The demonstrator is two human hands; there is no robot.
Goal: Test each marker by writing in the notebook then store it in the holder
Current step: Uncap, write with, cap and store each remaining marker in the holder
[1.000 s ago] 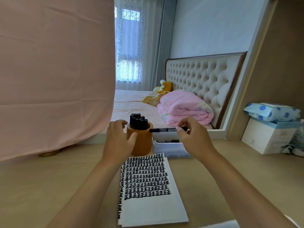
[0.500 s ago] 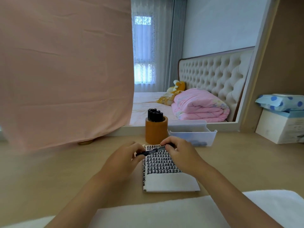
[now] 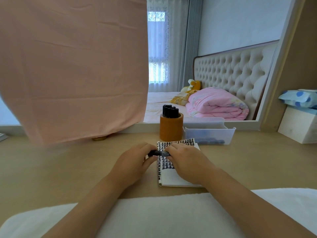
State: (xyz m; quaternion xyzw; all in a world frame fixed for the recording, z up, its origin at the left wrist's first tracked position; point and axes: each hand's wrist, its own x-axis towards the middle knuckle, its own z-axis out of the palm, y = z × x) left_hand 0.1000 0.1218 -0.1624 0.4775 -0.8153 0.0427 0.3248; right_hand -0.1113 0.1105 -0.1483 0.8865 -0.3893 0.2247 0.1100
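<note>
Over the top left corner of the notebook (image 3: 173,179), about midway between the near and far edges of the table (image 3: 68,169), one black marker (image 3: 160,153) is held level between two hands. The left hand (image 3: 135,162) has its grip closed round the marker's left end, and the right hand (image 3: 187,160) has its grip pinched on the right end, with only a short stretch of barrel showing between them. Both grips are closed on the same marker. Whether the cap is on or off is hidden by the fingers.

My reading is that this is the uncapping step, just ahead of the test stroke. The next move calls for a straight pull apart along the barrel, then the tip brought down on the bare white lower part of the page, since the upper part is already covered in rows of black marks.

Counted: one marker in hand, one notebook and one brown holder (image 3: 171,129) standing near the far edge, just beyond the notebook. A tight bunch of markers in the holder (image 3: 169,111) shows black caps—five or six, too crowded to be sure. One clear bin (image 3: 209,135) sits beside the holder at the far edge, with some dark things inside that are too blurred to count.
</note>
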